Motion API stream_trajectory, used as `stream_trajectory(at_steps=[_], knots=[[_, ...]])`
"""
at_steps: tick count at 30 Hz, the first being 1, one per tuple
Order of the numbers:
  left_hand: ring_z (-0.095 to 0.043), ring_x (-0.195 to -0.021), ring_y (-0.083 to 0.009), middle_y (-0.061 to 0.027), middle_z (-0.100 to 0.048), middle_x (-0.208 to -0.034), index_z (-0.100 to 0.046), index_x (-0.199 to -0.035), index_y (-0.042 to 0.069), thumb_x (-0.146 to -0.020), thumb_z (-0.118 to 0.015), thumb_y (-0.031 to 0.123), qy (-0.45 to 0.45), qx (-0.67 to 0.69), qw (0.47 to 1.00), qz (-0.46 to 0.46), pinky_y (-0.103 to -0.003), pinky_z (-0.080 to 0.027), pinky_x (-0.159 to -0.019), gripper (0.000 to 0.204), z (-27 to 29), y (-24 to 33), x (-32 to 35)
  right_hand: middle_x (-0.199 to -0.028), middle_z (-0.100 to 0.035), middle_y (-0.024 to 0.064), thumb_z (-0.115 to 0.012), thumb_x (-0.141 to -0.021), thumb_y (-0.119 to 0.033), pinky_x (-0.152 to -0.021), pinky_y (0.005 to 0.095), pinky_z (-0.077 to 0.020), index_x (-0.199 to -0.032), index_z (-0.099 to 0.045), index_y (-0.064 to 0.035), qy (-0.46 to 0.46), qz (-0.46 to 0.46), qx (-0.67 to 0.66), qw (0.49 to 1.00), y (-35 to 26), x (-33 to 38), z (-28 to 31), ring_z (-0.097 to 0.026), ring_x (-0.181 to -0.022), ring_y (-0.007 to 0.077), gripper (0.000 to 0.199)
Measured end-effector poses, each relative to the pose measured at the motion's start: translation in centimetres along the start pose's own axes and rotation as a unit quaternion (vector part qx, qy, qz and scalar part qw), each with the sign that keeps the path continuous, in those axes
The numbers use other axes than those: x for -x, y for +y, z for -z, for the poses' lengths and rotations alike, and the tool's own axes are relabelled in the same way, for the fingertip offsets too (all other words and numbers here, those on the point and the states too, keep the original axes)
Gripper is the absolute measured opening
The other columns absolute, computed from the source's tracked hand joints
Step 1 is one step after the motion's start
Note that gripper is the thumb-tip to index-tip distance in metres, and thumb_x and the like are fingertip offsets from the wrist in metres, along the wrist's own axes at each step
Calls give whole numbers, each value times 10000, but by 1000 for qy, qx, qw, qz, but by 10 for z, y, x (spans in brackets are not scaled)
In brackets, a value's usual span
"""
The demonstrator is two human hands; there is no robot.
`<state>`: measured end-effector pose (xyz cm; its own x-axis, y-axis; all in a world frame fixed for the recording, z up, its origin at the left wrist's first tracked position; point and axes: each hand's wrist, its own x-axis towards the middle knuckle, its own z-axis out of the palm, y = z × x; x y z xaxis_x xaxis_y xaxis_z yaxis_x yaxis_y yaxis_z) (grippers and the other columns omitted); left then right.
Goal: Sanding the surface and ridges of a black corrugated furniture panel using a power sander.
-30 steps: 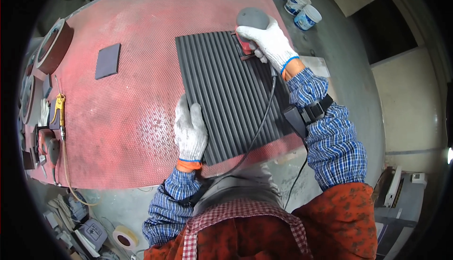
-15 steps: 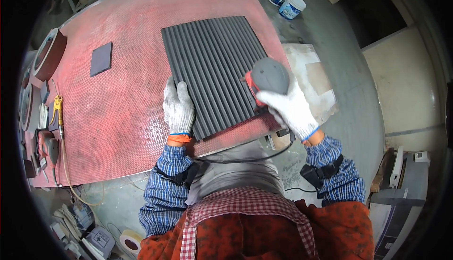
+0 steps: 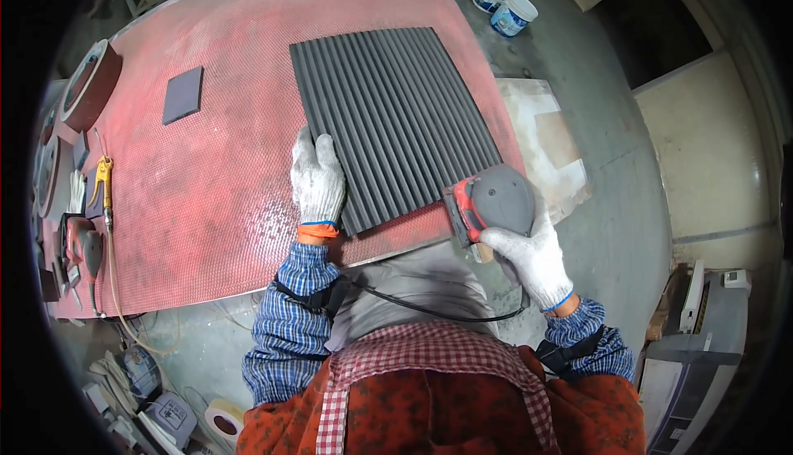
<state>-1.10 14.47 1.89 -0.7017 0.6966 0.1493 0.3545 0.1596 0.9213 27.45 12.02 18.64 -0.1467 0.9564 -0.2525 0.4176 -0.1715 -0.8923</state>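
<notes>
Panel (image 3: 396, 128) on counter (image 3: 235, 182), sander (image 3: 501, 200) in right hand (image 3: 538, 258)

The black ribbed panel lies at a slant on the red, mesh-textured counter, between the two gloved hands. The left hand (image 3: 318, 181) is against its left edge near the lower corner, fingers extended; whether they pinch the edge cannot be told. The right hand is closed around the red and grey sander, beyond the panel's lower right corner. The sander is tilted, its flat base turned toward the panel; contact with the corner cannot be confirmed. A black cable (image 3: 425, 313) runs below, across the person's lap. Left of the panel, well apart, lies a purple-grey block (image 3: 182, 95). Farther left: a yellow air gun (image 3: 103, 181) and two abrasive rolls (image 3: 93, 91). Buckets (image 3: 514, 15) stand on the floor at upper right.
</notes>
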Motion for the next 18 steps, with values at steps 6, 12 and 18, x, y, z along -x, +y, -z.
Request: stream_trajectory(at_steps=[6,12,18], knots=[[-618,-1168,-496,-345,-616,-1306,-507,-1445,-59,-1065,-487,283,5,-11,999,-30,-526,-498,-1009,512,-3,-14,-1,-1426,-584,204,-933,-756,-242,-1065,384,-520,-1561,-327,52,7,23,91,996,0,-14,-9,-612,-1296,264,1049],[-612,-1199,-497,-341,-618,-1322,-498,-1461,-60,-1066,-497,276,15,-7,999,-34,-527,-484,-1035,519,-10,-11,0,-1174,-708,165,-914,-751,-394,-828,365,-608,-1552,-379,9,6,11,136,991,-15,-73,-22,-722,-973,212,1044],[-606,-1218,-497,-349,-614,-1332,-514,-1437,-93,-1060,-499,244,13,17,1000,0,-506,-481,-1053,505,-2,-7,2,-831,-697,44,-885,-753,-417,-399,263,-448,-1536,-420,-43,-38,-6,129,991,-74,-138,-67,-558,-490,94,984]])
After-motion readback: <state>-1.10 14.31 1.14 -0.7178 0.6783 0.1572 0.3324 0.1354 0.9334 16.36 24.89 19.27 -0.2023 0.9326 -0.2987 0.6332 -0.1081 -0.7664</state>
